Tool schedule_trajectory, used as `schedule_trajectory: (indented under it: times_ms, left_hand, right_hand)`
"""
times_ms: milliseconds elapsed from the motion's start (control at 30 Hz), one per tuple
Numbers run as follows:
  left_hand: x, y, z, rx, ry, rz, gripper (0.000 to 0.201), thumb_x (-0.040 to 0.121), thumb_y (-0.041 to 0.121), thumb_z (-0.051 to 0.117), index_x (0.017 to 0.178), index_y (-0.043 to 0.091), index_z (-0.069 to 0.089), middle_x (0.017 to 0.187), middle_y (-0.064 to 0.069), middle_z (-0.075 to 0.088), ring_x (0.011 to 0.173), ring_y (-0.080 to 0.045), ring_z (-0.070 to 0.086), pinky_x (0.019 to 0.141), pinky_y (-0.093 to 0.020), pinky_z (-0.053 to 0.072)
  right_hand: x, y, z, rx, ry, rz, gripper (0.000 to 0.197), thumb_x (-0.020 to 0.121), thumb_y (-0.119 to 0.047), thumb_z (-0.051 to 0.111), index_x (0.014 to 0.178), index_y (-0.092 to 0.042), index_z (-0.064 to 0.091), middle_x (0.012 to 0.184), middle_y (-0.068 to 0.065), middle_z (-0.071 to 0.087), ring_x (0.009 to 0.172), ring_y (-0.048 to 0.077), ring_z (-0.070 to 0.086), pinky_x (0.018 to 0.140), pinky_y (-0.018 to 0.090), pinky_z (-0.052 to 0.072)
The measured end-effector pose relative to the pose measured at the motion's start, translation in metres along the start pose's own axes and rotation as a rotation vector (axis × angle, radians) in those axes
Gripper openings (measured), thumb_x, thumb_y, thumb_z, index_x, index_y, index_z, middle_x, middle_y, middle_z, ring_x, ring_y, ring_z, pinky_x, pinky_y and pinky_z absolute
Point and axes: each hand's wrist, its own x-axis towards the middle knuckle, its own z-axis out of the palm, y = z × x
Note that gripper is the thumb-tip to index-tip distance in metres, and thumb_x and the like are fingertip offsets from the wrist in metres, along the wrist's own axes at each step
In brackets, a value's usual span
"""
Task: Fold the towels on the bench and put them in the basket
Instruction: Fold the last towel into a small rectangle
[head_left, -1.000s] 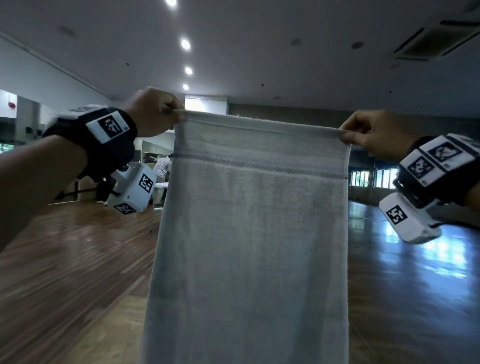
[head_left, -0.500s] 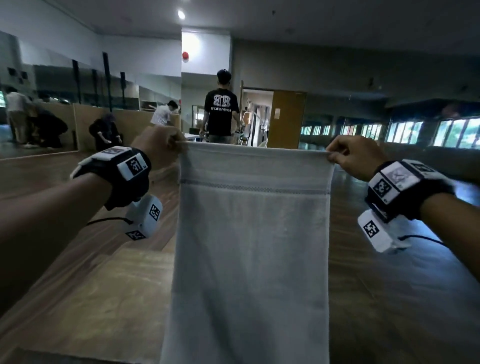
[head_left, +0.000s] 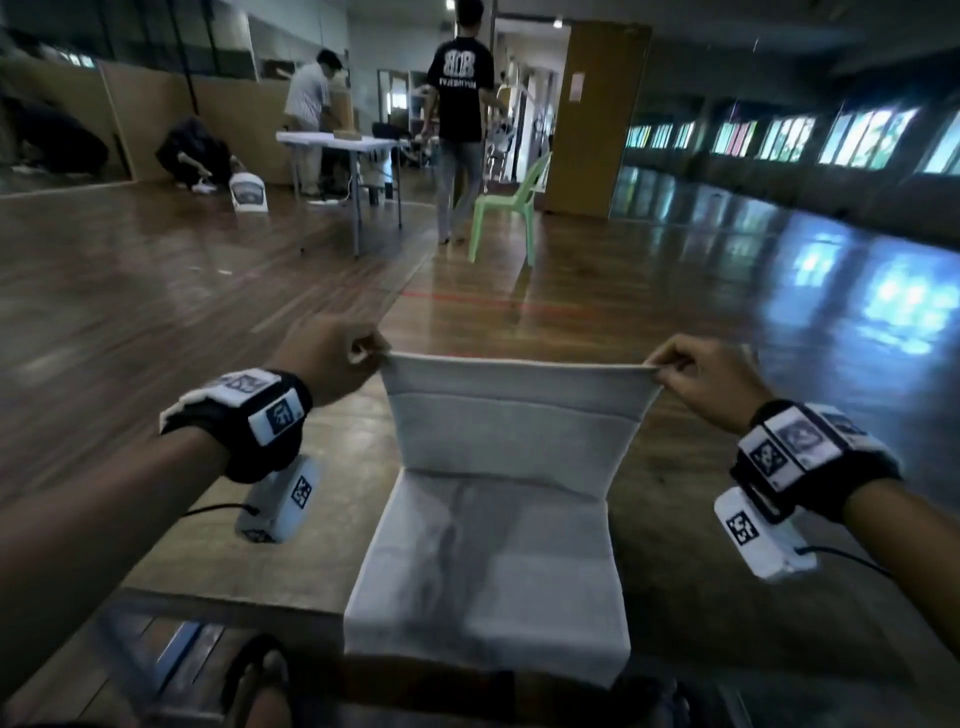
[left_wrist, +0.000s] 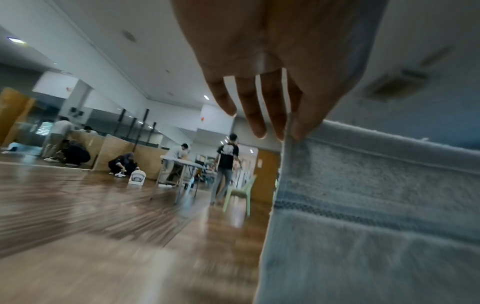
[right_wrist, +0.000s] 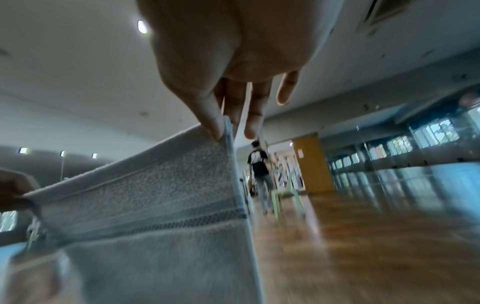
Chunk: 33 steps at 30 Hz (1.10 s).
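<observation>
A pale grey towel (head_left: 498, 545) with a woven stripe near its top hem is stretched between my hands. My left hand (head_left: 363, 353) pinches its top left corner and my right hand (head_left: 670, 366) pinches its top right corner. The upper part stands nearly upright, while the lower part lies flat toward me on the wooden bench (head_left: 182, 561). The left wrist view shows thumb and finger of my left hand (left_wrist: 291, 131) on the towel (left_wrist: 376, 216) corner. In the right wrist view my right hand (right_wrist: 221, 131) nips the hem of the towel (right_wrist: 155, 216). No basket is in view.
Beyond the bench lies a wide wooden floor (head_left: 727, 312). A green plastic chair (head_left: 506, 208) and a white folding table (head_left: 337, 145) stand further off, with a person in a black shirt (head_left: 460, 104) walking away and others by the left wall.
My hands have come down from head height with the towel. Its lower part, hanging free before, now lies flat on the bench. The camera has tilted downward.
</observation>
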Motion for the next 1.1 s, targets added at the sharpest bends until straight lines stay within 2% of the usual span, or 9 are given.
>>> schedule_trajectory:
  times_ms: [33, 100, 133, 167, 267, 367, 533, 833, 1100]
  left_hand:
    - [-0.018, -0.005, 0.016, 0.031, -0.08, 0.023, 0.006, 0.079, 0.016, 0.068, 0.084, 0.016, 0.071, 0.085, -0.008, 0.069, 0.08, -0.028, 0.065, 0.07, -0.035, 0.05]
    - [-0.057, -0.011, 0.045, 0.113, -0.278, 0.044, 0.008, 0.081, 0.025, 0.065, 0.087, 0.025, 0.071, 0.09, 0.002, 0.068, 0.086, -0.022, 0.063, 0.076, -0.034, 0.047]
    - [-0.075, -0.012, 0.057, 0.16, -0.365, 0.055, 0.01, 0.083, 0.03, 0.062, 0.09, 0.03, 0.07, 0.093, 0.007, 0.067, 0.09, -0.018, 0.062, 0.08, -0.033, 0.044]
    - [-0.091, -0.014, 0.07, 0.201, -0.434, 0.066, 0.012, 0.085, 0.033, 0.059, 0.092, 0.034, 0.068, 0.096, 0.012, 0.065, 0.094, -0.013, 0.06, 0.082, -0.031, 0.04]
    - [-0.13, -0.016, 0.1, 0.256, -0.609, 0.059, 0.017, 0.087, 0.037, 0.053, 0.099, 0.037, 0.065, 0.106, 0.017, 0.061, 0.103, -0.007, 0.056, 0.092, -0.029, 0.033]
    - [-0.149, -0.02, 0.119, 0.254, -0.688, 0.039, 0.019, 0.084, 0.033, 0.054, 0.1, 0.033, 0.064, 0.109, 0.014, 0.06, 0.104, -0.01, 0.056, 0.093, -0.029, 0.03]
    - [-0.139, -0.026, 0.136, 0.242, -0.652, -0.002, 0.022, 0.08, 0.028, 0.057, 0.1, 0.025, 0.065, 0.104, 0.004, 0.06, 0.098, -0.02, 0.058, 0.088, -0.031, 0.032]
    - [-0.082, -0.032, 0.173, 0.31, -0.556, -0.097, 0.017, 0.08, 0.025, 0.059, 0.094, 0.018, 0.064, 0.103, -0.003, 0.062, 0.097, -0.026, 0.059, 0.09, -0.036, 0.032]
    - [-0.073, -0.03, 0.17, 0.338, -0.594, -0.12, 0.017, 0.084, 0.023, 0.054, 0.096, 0.022, 0.067, 0.106, -0.002, 0.064, 0.104, -0.025, 0.056, 0.094, -0.039, 0.032]
  right_hand:
    - [-0.015, 0.013, 0.019, -0.006, -0.074, -0.002, 0.017, 0.08, -0.004, 0.064, 0.078, -0.02, 0.069, 0.082, 0.006, 0.071, 0.079, 0.024, 0.065, 0.069, 0.004, 0.038]
    - [-0.045, 0.039, 0.054, -0.039, -0.227, -0.017, 0.03, 0.079, -0.01, 0.066, 0.067, -0.038, 0.061, 0.077, -0.012, 0.068, 0.076, 0.018, 0.064, 0.083, 0.035, 0.047]
    - [-0.061, 0.05, 0.07, -0.035, -0.289, -0.028, 0.035, 0.078, -0.011, 0.067, 0.065, -0.042, 0.058, 0.076, -0.017, 0.065, 0.077, 0.015, 0.064, 0.084, 0.045, 0.048]
    - [-0.076, 0.058, 0.083, -0.03, -0.348, -0.046, 0.039, 0.078, -0.009, 0.067, 0.065, -0.044, 0.057, 0.076, -0.016, 0.065, 0.077, 0.014, 0.063, 0.083, 0.047, 0.049]
    - [-0.113, 0.067, 0.116, -0.083, -0.493, -0.075, 0.024, 0.079, -0.013, 0.067, 0.075, -0.037, 0.067, 0.083, -0.01, 0.07, 0.08, 0.009, 0.06, 0.085, 0.044, 0.048]
    - [-0.131, 0.071, 0.141, -0.166, -0.577, -0.133, 0.013, 0.083, -0.023, 0.064, 0.086, -0.033, 0.072, 0.093, -0.017, 0.068, 0.086, 0.003, 0.055, 0.093, 0.038, 0.04]
    - [-0.121, 0.071, 0.162, -0.299, -0.536, -0.111, 0.016, 0.089, -0.034, 0.056, 0.098, -0.036, 0.07, 0.101, -0.019, 0.065, 0.101, 0.008, 0.053, 0.09, 0.033, 0.025]
    - [-0.052, 0.078, 0.179, -0.465, -0.5, 0.038, 0.017, 0.089, -0.041, 0.056, 0.097, -0.039, 0.071, 0.11, -0.01, 0.068, 0.112, 0.017, 0.054, 0.097, 0.04, 0.026]
    - [-0.053, 0.079, 0.178, -0.421, -0.469, 0.08, 0.017, 0.088, -0.042, 0.058, 0.096, -0.037, 0.071, 0.104, -0.009, 0.071, 0.109, 0.017, 0.056, 0.098, 0.041, 0.026]
